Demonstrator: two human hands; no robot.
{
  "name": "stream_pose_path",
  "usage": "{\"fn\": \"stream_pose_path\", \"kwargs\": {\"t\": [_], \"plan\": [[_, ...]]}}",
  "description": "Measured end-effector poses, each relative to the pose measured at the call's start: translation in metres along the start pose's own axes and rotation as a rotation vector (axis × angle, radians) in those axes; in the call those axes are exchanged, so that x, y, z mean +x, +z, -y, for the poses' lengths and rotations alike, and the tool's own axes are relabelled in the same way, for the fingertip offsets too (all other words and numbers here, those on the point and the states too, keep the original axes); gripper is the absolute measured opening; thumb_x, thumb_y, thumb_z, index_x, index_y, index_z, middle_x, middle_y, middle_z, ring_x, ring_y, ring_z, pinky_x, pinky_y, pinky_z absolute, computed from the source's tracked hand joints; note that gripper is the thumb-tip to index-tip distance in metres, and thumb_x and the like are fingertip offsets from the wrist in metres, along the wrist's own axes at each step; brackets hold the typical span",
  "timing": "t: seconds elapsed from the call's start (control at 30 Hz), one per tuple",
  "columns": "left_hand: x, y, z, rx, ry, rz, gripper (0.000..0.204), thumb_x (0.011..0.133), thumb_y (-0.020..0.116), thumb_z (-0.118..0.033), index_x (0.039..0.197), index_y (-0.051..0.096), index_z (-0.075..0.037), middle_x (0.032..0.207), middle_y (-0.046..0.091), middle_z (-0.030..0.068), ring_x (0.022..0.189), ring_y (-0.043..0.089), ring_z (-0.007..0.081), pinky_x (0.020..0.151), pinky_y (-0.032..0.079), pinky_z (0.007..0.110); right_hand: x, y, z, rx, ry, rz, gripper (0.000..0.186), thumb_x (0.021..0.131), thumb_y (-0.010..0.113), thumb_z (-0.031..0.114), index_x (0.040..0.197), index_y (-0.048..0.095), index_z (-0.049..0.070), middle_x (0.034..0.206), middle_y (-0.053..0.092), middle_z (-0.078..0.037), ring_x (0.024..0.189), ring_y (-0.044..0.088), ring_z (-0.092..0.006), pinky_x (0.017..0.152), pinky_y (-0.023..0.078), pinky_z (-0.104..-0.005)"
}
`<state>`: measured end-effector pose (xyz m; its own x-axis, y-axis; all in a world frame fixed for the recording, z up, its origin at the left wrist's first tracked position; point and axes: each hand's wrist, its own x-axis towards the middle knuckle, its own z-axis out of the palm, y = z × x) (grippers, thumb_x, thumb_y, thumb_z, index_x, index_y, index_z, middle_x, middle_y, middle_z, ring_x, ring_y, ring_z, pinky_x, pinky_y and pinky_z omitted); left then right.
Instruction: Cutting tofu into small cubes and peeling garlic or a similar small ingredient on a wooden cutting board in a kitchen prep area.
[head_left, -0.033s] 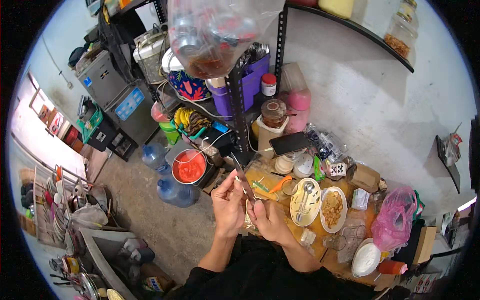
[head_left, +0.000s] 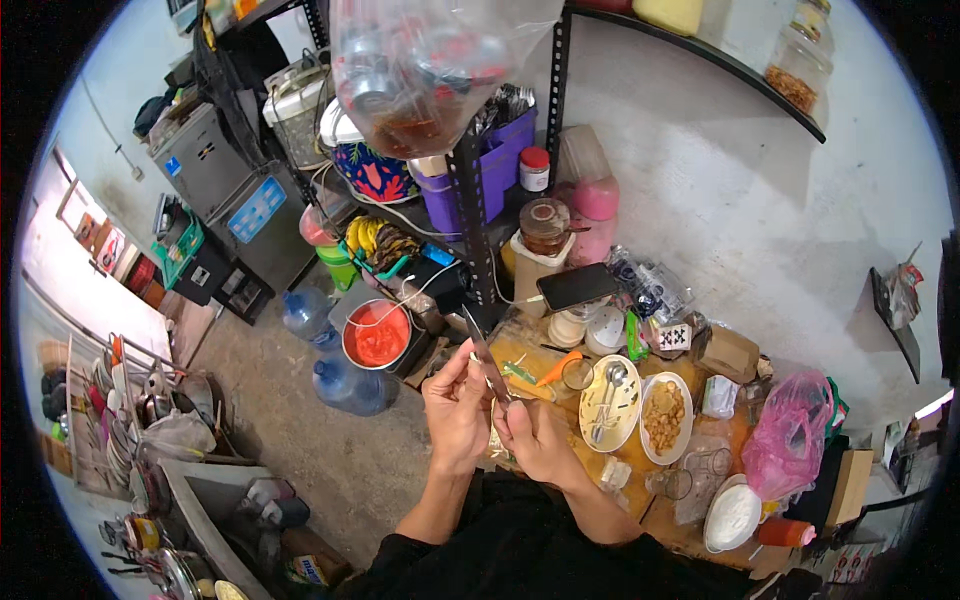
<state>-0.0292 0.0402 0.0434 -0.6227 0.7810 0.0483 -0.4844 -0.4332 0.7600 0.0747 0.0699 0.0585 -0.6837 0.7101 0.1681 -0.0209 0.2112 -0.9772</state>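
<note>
Kitchen knife [head_left: 486, 362], one in number, is up in front of the person's chest, above the near edge of the cluttered table [head_left: 530, 338], its blade slanting away toward the shelf post. The right hand [head_left: 537, 440] is closed around the handle end, thumb along the top, which probably steadies the blade. The left hand [head_left: 453, 415] is pinched, thumb and fingertips meeting by the blade around a small pale piece [head_left: 474, 357]; its kind is too small to tell. Holding both high and close together likely keeps the edge in sight.

Two oval plates lie side by side, within easy reach of the right hand: one plate [head_left: 592, 398] carries metal spoons [head_left: 606, 400], seemingly two though they overlap, perhaps parked there to keep them off the tabletop; the other plate [head_left: 664, 460] holds brown chunks [head_left: 664, 418], too many to count. One clear glass [head_left: 578, 374] stands just beside the first plate. One phone [head_left: 578, 288] rests behind, apparently laid there for charging, since a white cable [head_left: 517, 299] reaches it. Two blue water jugs [head_left: 350, 386] sit on the floor.
</note>
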Motion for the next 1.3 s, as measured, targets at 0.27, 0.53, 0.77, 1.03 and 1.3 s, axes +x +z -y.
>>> {"fn": "stream_pose_path", "kwargs": {"t": [0.27, 0.53, 0.77, 1.03, 1.3], "plan": [[0.002, 0.004, 0.007, 0.008, 0.008, 0.039, 0.033, 0.086, 0.051, -0.009, 0.118, 0.047, 0.000, 0.080, 0.057, 0.0006, 0.069, 0.054, 0.0073, 0.066, 0.050, 0.025, -0.003, -0.010, -0.007, 0.053, 0.057, 0.016, 0.047, 0.092, 0.034, 0.035, 0.078, 0.049, -0.007, 0.058, 0.044, -0.007, 0.059, 0.040, -0.0136, 0.055, 0.038, -0.0314], [0.005, 0.000, 0.011, -0.050, 0.065, 0.107, 0.033, 0.083, 0.055, -0.002, 0.115, 0.050, 0.001, 0.095, 0.061, 0.0081, 0.078, 0.060, 0.0126, 0.077, 0.051, 0.032, 0.003, -0.005, -0.006, 0.096, -0.009, -0.072, 0.044, 0.092, 0.035, 0.033, 0.091, 0.051, -0.008, 0.063, 0.050, -0.012, 0.061, 0.042, -0.0155, 0.059, 0.040, -0.0331], [0.006, 0.007, 0.008, -0.051, 0.101, 0.112, 0.034, 0.083, 0.055, -0.004, 0.116, 0.048, 0.002, 0.090, 0.061, 0.0083, 0.077, 0.060, 0.0129, 0.076, 0.051, 0.032, 0.004, -0.007, -0.015, 0.038, 0.069, -0.015, 0.042, 0.092, 0.035, 0.030, 0.105, 0.051, -0.007, 0.074, 0.056, -0.017, 0.066, 0.050, -0.0231, 0.067, 0.042, -0.0340], [0.007, 0.014, 0.004, 0.044, 0.035, 0.011, 0.025, 0.085, 0.054, -0.010, 0.106, 0.054, 0.002, 0.088, 0.062, 0.0077, 0.075, 0.061, 0.0139, 0.071, 0.052, 0.029, 0.001, -0.006, -0.014, 0.112, 0.078, -0.052, 0.042, 0.092, 0.035, 0.028, 0.109, 0.049, -0.007, 0.086, 0.059, -0.018, 0.075, 0.054, -0.0246, 0.073, 0.042, -0.0336], [0.006, 0.009, 0.013, -0.083, -0.023, -0.009, 0.023, 0.086, 0.053, -0.009, 0.105, 0.055, 0.003, 0.088, 0.062, 0.0087, 0.075, 0.061, 0.0136, 0.071, 0.052, 0.029, 0.002, -0.003, -0.009, 0.028, -0.019, -0.130, 0.057, 0.090, 0.025, 0.049, 0.060, 0.041, 0.003, 0.049, 0.039, -0.002, 0.044, 0.038, -0.0114, 0.043, 0.030, -0.0266]]}}
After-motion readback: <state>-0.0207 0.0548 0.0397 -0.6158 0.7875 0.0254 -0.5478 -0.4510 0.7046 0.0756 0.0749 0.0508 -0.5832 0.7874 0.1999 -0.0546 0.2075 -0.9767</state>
